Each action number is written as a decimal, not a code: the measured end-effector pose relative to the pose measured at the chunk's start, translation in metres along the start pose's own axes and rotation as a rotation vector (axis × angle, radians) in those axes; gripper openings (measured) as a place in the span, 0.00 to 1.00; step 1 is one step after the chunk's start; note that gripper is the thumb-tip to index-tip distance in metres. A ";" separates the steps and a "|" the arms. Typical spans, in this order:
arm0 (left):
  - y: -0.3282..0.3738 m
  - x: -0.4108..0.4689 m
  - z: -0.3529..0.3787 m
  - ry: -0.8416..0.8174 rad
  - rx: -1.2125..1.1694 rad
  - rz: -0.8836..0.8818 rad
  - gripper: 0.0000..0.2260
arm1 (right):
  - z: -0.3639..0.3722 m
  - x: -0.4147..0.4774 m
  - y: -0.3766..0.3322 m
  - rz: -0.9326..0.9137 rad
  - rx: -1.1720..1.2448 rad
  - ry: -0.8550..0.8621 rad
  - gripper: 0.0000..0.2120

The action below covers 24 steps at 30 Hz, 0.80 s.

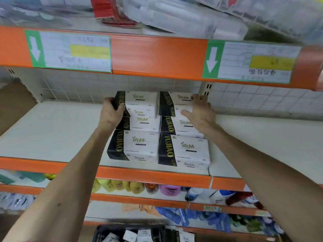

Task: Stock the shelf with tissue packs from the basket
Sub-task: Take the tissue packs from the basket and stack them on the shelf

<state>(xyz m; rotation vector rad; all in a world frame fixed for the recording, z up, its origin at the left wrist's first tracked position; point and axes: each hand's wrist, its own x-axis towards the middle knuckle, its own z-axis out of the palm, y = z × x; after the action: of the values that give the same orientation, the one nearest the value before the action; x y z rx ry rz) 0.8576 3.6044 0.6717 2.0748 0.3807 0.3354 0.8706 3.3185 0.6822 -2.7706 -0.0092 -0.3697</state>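
Head view: two bare forearms reach up and forward from the bottom corners to the middle shelf (pixel 61 130), hands apart at the same height.
Left hand (pixel 111 110): back to the camera, wrist straight, fingers curled round the black end of the top left pack (pixel 141 103), gripping it.
Right hand (pixel 199 110): fingers hooked over the far right edge of the top right pack (pixel 174 103), thumb stretched flat across its white face; it holds that pack.
Packs: six soft rectangular blocks in glossy white film with a black band at the left end and gold lettering, in two columns just beside each other. Front left pack (pixel 139 145) and front right pack (pixel 188 151) lie near the shelf's front edge; whether the upper ones are stacked or set behind, I cannot tell.
Shelf: flat pale board, matt, with a smooth orange rail (pixel 157 177) along the front.
Back panel (pixel 78 89): white wire grid.
Labels (pixel 70 51): paper tags with green arrows on the orange rail above, blurred.
Basket (pixel 103 231): black plastic lattice at the bottom edge, more white packs inside.
Lower shelves: yellow, purple and blue goods, blurred.
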 end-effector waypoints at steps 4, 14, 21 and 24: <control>-0.001 0.017 0.010 0.000 0.038 0.007 0.15 | 0.005 0.007 0.009 -0.013 -0.020 0.043 0.26; 0.001 0.036 0.023 0.085 0.174 0.028 0.20 | -0.006 0.024 0.029 -0.049 -0.075 -0.048 0.21; 0.015 0.031 0.024 0.051 0.124 -0.021 0.17 | -0.002 0.031 0.027 -0.026 -0.048 -0.080 0.22; 0.020 0.015 0.020 0.003 0.065 -0.036 0.19 | -0.005 0.028 0.028 -0.038 -0.024 -0.089 0.26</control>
<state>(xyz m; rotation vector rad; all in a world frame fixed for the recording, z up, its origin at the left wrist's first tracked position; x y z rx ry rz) 0.8812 3.5851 0.6804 2.1287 0.4355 0.3079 0.8979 3.2895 0.6850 -2.8117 -0.0801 -0.2573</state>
